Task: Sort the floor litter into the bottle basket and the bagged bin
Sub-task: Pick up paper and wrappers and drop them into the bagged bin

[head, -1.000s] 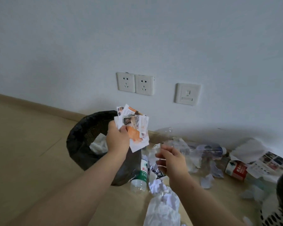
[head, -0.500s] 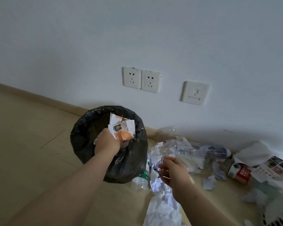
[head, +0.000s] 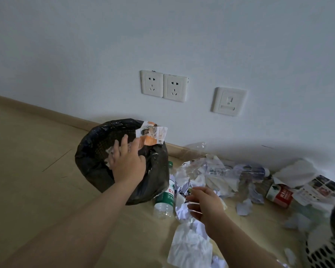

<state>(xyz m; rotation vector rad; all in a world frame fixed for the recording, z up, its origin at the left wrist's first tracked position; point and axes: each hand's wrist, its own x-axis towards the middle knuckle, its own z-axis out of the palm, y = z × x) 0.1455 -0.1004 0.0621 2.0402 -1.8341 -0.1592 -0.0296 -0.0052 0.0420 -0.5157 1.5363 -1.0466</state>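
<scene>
Left hand splayed, gripping nothing, over bagged bin at centre frame, printed scrap perched on its far rim, so push it down inside (right hand lower centre: half-curled, grip unclear).

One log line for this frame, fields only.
step: paper into bin | left hand: open over bin | leaflet: at bin's far rim | right hand: above floor paper, grip unclear
</scene>
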